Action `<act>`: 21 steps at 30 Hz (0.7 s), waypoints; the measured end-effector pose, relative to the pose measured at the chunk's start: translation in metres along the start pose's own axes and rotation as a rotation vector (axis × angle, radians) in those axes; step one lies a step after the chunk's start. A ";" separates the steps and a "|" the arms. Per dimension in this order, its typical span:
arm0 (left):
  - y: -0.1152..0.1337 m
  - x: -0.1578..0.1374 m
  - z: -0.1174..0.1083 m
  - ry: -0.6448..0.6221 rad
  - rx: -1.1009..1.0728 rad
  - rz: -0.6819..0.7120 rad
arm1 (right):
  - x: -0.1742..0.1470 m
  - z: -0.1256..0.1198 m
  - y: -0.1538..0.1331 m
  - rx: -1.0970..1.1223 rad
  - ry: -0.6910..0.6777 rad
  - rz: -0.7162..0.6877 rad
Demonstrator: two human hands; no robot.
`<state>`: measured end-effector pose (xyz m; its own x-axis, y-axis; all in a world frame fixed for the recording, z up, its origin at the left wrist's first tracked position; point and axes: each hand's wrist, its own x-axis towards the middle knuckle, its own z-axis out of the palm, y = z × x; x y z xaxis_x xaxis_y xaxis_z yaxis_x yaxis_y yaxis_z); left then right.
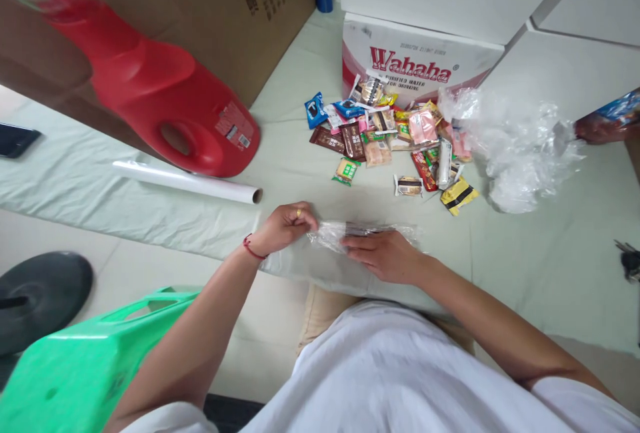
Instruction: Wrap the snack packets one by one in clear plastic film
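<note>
A clear, crinkled plastic bag lies flat near the table's front edge, with something dark showing along its upper side; I cannot make out what that is. The fingers of my left hand are closed in a pinch on the bag's left end. Across its middle rests my right hand, fingers stretched out and lying flat on the plastic. Beyond both hands is a loose heap of small wrapped snacks, among them a green-and-white packet and a yellow-and-black one.
Crumpled clear plastic bags lie right of the snacks, before a Wahaba-printed carton. At left are a red jug, a white roll and a brown cardboard box. A green plastic stool stands below the table.
</note>
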<state>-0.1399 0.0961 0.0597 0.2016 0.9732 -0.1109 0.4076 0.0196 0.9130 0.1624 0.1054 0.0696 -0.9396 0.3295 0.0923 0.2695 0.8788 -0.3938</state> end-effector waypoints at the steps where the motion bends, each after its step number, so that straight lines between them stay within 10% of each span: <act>1: -0.002 -0.003 -0.004 -0.018 0.030 0.021 | 0.000 0.000 0.000 -0.013 -0.002 -0.009; 8: -0.011 -0.029 -0.014 0.334 0.178 -0.008 | -0.004 0.003 -0.006 -0.087 -0.066 -0.040; 14: -0.005 -0.025 0.031 0.259 0.536 0.017 | -0.011 0.001 -0.020 -0.073 0.049 0.037; 21: 0.011 -0.038 0.034 0.321 0.175 -0.200 | -0.032 0.010 -0.042 -0.120 -0.002 0.299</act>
<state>-0.1134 0.0515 0.0604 -0.1738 0.9767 -0.1256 0.5610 0.2030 0.8026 0.1786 0.0541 0.0737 -0.8155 0.5786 -0.0129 0.5564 0.7777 -0.2927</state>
